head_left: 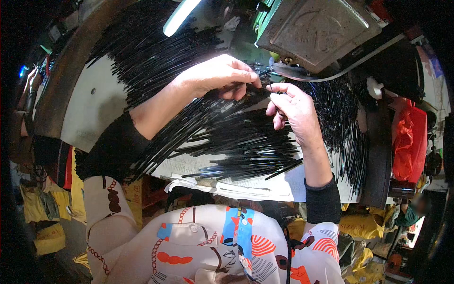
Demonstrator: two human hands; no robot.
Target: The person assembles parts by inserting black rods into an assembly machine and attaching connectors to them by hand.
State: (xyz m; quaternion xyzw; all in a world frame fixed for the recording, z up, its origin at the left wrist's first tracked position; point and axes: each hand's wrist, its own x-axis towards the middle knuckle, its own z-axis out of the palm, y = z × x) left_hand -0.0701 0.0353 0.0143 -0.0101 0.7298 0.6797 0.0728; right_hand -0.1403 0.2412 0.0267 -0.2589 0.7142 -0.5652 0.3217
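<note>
Black strips [250, 137] in loose heaps on the pale worktable [90, 111]; two bare hands meet over them.
Taking the fingertips as the clock's centre, one heap lies at six o'clock, another spreads toward ten and a third toward four; the left hand [220, 78], at nine, is curled with thumb and fingertips drawn together, though I cannot tell whether it grips a strip; the right hand [291, 106], at four, has forefinger and thumb pinched on a thin dark piece [269, 89], its other fingers bent; a metal machine head [317, 35] stands between one and two, a bright lamp [182, 16] between ten and eleven; white cloth [217, 187] lies at seven along the near edge; a red bag [409, 139] hangs beyond the heap at four.
</note>
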